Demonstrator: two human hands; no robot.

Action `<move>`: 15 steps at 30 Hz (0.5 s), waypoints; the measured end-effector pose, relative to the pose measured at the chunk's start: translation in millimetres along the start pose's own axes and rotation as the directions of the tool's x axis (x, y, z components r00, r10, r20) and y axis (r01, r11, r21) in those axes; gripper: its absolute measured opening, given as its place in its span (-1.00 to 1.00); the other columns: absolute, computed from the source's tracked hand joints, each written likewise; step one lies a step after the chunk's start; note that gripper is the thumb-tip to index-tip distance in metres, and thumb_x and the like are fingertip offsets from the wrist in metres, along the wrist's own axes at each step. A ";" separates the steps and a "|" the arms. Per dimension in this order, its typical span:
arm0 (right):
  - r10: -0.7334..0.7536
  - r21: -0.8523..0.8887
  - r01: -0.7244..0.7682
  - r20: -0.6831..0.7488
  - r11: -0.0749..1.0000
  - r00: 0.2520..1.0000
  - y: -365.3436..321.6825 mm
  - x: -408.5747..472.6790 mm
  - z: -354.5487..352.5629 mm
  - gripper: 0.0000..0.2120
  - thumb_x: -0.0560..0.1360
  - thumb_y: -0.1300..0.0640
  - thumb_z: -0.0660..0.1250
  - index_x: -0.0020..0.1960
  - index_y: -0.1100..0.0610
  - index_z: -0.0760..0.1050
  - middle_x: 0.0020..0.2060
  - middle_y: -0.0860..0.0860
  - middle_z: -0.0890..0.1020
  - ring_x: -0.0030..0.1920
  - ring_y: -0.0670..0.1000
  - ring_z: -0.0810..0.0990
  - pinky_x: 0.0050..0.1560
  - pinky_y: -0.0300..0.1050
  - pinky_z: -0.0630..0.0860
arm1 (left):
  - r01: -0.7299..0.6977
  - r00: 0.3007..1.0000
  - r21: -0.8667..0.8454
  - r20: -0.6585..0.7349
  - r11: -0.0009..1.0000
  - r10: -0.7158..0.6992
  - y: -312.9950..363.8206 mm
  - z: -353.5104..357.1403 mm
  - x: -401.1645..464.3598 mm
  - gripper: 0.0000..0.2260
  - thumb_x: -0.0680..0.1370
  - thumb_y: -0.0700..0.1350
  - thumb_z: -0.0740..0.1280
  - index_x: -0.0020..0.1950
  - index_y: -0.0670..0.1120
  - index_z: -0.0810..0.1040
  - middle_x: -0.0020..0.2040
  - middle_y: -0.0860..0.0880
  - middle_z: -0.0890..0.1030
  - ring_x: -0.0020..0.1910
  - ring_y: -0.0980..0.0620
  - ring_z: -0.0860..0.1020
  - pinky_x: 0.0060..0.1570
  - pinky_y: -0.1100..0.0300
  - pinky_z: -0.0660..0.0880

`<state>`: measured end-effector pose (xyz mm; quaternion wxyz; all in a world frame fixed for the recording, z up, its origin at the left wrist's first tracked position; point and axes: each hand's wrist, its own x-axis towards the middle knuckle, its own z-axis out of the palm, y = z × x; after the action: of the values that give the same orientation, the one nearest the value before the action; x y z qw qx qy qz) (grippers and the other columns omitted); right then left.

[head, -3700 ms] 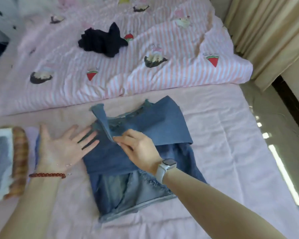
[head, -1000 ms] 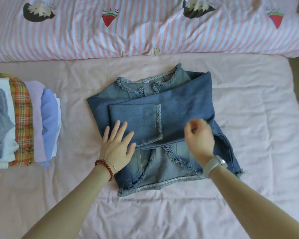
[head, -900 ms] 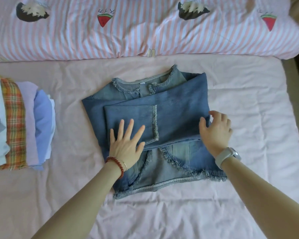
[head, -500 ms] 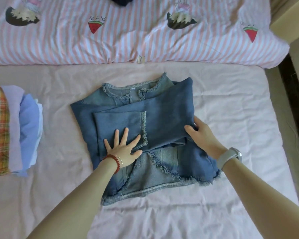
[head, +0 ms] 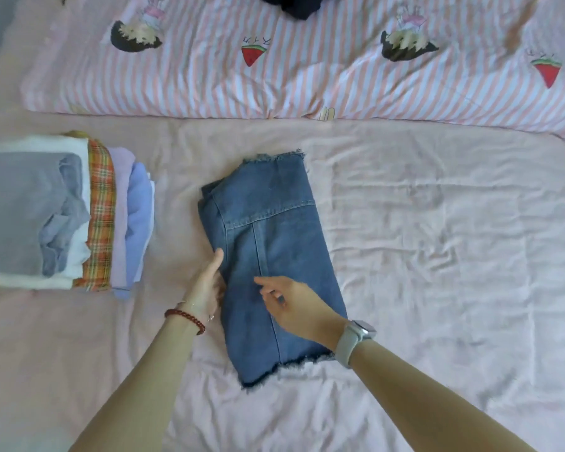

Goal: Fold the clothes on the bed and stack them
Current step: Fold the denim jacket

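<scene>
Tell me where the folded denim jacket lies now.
In the head view the denim jacket lies mid-bed on the pink sheet, right of the folded stack, with the left hand at its left edge.

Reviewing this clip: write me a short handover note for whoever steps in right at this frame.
Left hand: open, against the left edge of the folded denim jacket.
Right hand: loosely open, resting on the jacket.
Done: jacket is folded into a narrow rectangle on the pink sheet; stack of folded clothes sits to its left.
Left: move the jacket onto the stack; a dark garment on the striped quilt remains unfolded.
</scene>
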<state>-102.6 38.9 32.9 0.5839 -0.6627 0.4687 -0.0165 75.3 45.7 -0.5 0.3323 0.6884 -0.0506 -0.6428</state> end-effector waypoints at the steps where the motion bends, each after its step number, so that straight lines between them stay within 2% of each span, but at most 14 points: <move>1: 0.008 -0.067 -0.015 -0.105 0.998 0.994 10.3 -4.2 0.7 -0.64 0.59 0.18 0.12 0.37 0.07 0.37 0.14 0.04 0.53 0.15 0.05 0.47 0.16 -0.09 0.42 | -0.032 0.998 0.053 -0.051 0.998 0.034 -3.2 4.5 6.0 -0.63 0.50 0.18 0.27 0.18 -0.03 0.48 0.00 -0.03 0.57 -0.03 0.02 0.55 -0.01 0.12 0.48; 3: -0.027 -0.278 -0.064 -0.312 0.958 0.950 29.0 -13.9 -1.0 -0.64 0.56 0.19 0.17 0.34 0.09 0.42 0.17 0.05 0.51 0.20 0.10 0.42 0.18 -0.02 0.37 | -0.093 0.975 0.256 -0.170 0.962 0.140 -7.3 14.7 12.7 -0.64 0.58 0.02 0.24 0.29 -0.16 0.38 0.19 -0.12 0.52 0.17 -0.11 0.50 0.21 -0.01 0.42; 4: -0.079 -0.375 -0.076 -0.382 0.924 0.921 35.9 -18.9 -2.1 -0.64 0.52 0.21 0.24 0.31 0.11 0.46 0.17 0.08 0.52 0.21 0.15 0.44 0.16 0.04 0.39 | -0.131 0.946 0.380 -0.230 0.916 0.230 -8.1 19.6 13.0 -0.68 0.60 -0.05 0.20 0.26 -0.22 0.37 0.19 -0.16 0.50 0.16 -0.13 0.48 0.22 0.03 0.38; 6: -0.203 -0.526 -0.068 -0.441 0.848 0.874 48.0 -25.4 -0.2 -0.58 0.40 0.23 0.38 0.26 0.14 0.51 0.20 0.19 0.53 0.22 0.26 0.48 0.11 0.19 0.44 | -0.279 0.855 0.487 -0.266 0.828 0.445 -7.9 24.4 10.5 -0.84 0.62 -0.13 0.14 0.06 -0.22 0.37 0.01 -0.13 0.51 -0.03 -0.08 0.45 0.00 0.21 0.33; 8: -0.226 -0.645 -0.082 -0.380 0.759 0.897 55.3 -27.0 2.1 -0.47 0.37 0.17 0.42 0.33 0.09 0.44 0.33 0.20 0.43 0.31 0.29 0.40 0.16 0.31 0.39 | -0.402 0.784 0.479 -0.261 0.781 0.564 -4.3 24.1 7.4 -0.89 0.62 -0.17 0.10 -0.06 -0.18 0.33 -0.20 -0.01 0.44 -0.20 0.02 0.39 -0.12 0.24 0.25; 10: -0.160 -0.720 -0.084 -0.264 0.689 0.951 63.0 -23.1 0.9 -0.39 0.46 0.07 0.32 0.47 -0.04 0.21 0.48 0.12 0.18 0.44 0.25 0.19 0.30 0.33 0.22 | -0.405 0.786 0.389 -0.314 0.827 0.532 -2.7 17.8 14.9 -0.85 0.62 -0.19 0.07 -0.05 -0.23 0.37 -0.20 -0.09 0.45 -0.19 -0.02 0.41 -0.07 0.14 0.30; 11: -0.094 -0.751 -0.085 -0.192 0.655 0.977 69.3 -20.5 -0.2 -0.37 0.51 0.04 0.23 0.50 -0.10 0.03 0.51 0.05 -0.02 0.49 0.20 0.03 0.37 0.30 0.10 | -0.350 0.822 0.334 -0.339 0.875 0.459 -2.7 13.9 19.7 -0.83 0.63 -0.19 0.07 -0.02 -0.26 0.38 -0.17 -0.16 0.46 -0.12 -0.11 0.42 -0.05 0.11 0.32; 12: -0.044 -0.773 -0.087 -0.147 0.628 0.988 75.4 -17.5 -1.5 -0.36 0.54 0.03 0.15 0.51 -0.12 -0.12 0.49 -0.01 -0.19 0.51 0.15 -0.11 0.41 0.26 -0.02 | -0.284 0.859 0.285 -0.349 0.915 0.375 -3.6 9.3 24.9 -0.84 0.63 -0.18 0.07 -0.02 -0.24 0.37 -0.19 -0.16 0.44 -0.10 -0.12 0.39 -0.08 0.12 0.32; 13: -0.012 -0.796 -0.093 -0.125 0.598 0.992 80.4 -15.3 -2.0 -0.36 0.55 0.04 0.10 0.51 -0.13 -0.19 0.47 -0.04 -0.29 0.50 0.11 -0.20 0.43 0.22 -0.09 | -0.220 0.888 0.243 -0.351 0.945 0.297 -5.2 4.5 29.1 -0.85 0.63 -0.17 0.06 -0.04 -0.20 0.36 -0.25 -0.11 0.39 -0.11 -0.10 0.33 -0.15 0.11 0.29; 14: 0.002 -0.802 -0.098 -0.120 0.589 0.993 81.2 -14.6 -2.9 -0.36 0.55 0.06 0.10 0.51 -0.13 -0.16 0.48 -0.05 -0.28 0.50 0.09 -0.20 0.43 0.21 -0.09 | -0.170 0.910 0.213 -0.341 0.962 0.236 -7.3 0.5 31.3 -0.84 0.63 -0.13 0.06 -0.04 -0.18 0.36 -0.28 -0.07 0.35 -0.10 -0.08 0.30 -0.19 0.08 0.31; 15: -0.005 -0.788 -0.101 -0.131 0.607 0.991 77.9 -14.5 -4.3 -0.37 0.52 0.08 0.17 0.51 -0.11 -0.01 0.51 -0.02 -0.14 0.51 0.11 -0.11 0.42 0.23 -0.03 | -0.123 0.927 0.217 -0.325 0.968 0.190 -9.6 -1.8 30.5 -0.79 0.63 -0.07 0.07 0.00 -0.18 0.39 -0.27 -0.05 0.36 -0.11 -0.08 0.31 -0.17 0.01 0.37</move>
<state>-160.0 54.4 -19.6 0.2013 -0.8375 0.4793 0.1684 78.6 38.7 -31.5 0.3180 0.8124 -0.1090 -0.4764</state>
